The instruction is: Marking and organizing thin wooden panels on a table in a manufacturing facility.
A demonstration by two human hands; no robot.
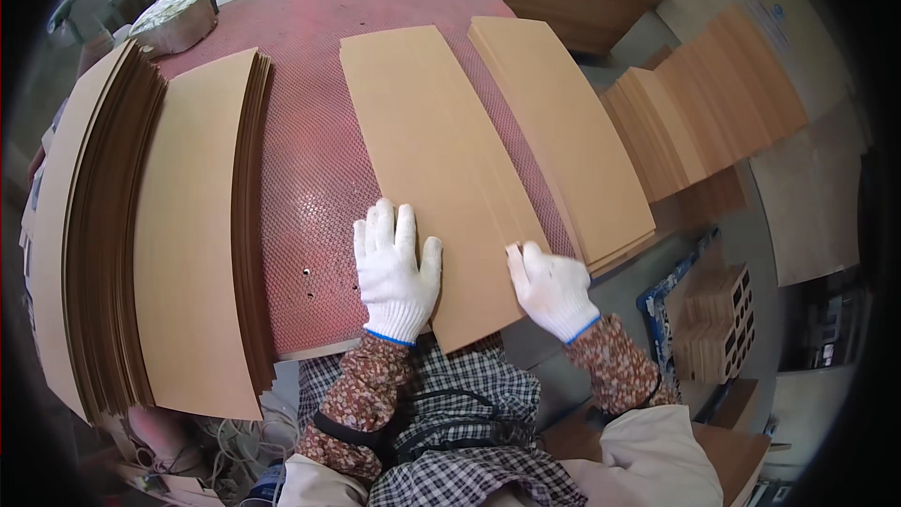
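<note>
We press the left hand (396,274) flat, fingers spread, on the sheet (439,169) lying mid-counter (310,188); right hand (552,287) fingers pinch its near edge. Best keep it square with the stack (563,131) alongside.

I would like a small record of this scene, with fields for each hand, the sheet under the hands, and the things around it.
left hand: left hand in a white glove, flat on the near end of the sheet, fingers spread
right hand: right hand in a white glove, at the sheet's near right edge
sheet: single tan board sheet, lying on the red mesh table
to its right: low stack of sheets
to its left: tall stacks of sheets
far left corner: wrapped roll
</note>
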